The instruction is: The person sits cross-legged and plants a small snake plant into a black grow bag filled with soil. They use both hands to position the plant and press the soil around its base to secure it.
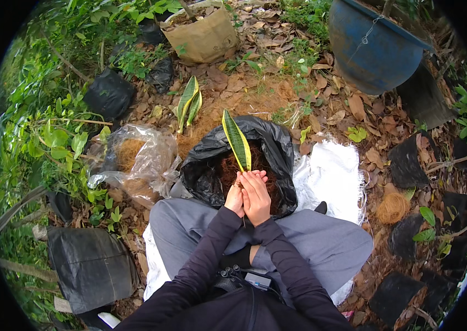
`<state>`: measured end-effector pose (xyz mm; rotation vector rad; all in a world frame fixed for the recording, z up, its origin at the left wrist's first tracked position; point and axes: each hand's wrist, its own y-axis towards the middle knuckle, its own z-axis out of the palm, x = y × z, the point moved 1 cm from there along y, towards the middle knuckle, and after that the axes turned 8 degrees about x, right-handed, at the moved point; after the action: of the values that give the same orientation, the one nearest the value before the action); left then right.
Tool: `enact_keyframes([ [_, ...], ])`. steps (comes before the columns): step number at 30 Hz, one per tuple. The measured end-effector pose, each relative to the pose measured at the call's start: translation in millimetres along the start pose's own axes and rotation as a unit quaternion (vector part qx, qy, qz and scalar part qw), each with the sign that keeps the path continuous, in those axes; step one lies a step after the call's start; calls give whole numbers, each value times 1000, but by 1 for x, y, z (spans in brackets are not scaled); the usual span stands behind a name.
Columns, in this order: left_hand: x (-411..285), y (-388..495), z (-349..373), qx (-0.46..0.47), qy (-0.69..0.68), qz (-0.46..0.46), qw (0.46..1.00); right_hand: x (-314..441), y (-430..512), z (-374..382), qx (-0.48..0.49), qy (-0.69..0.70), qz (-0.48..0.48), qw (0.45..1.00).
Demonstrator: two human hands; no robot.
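Observation:
A yellow-edged snake plant leaf stands up from between my two hands, its base hidden by them. My left hand and my right hand are cupped together around that base, palms facing. Some brown fibre shows between the fingers. Below them is an open black plastic bag with its rim rolled, set in front of my crossed legs. Dark reddish-brown coir fibre fills the inside of the bag.
More snake plant leaves lie beyond the bag. On the left is a clear plastic bag of coir. A white woven sack lies beneath me. Around stand a blue tub, a tan grow bag and several black planter bags.

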<state>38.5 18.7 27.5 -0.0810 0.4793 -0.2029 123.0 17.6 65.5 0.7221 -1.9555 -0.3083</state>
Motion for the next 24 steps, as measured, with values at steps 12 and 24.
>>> enact_keyframes([
  [12,-8,-2,-5,-109,10,-38,993,-23,12,-25,102,-32,27,994],
  [24,0,-8,-4,-82,-5,10,997,-12,15,-21,113,96,17,989],
])
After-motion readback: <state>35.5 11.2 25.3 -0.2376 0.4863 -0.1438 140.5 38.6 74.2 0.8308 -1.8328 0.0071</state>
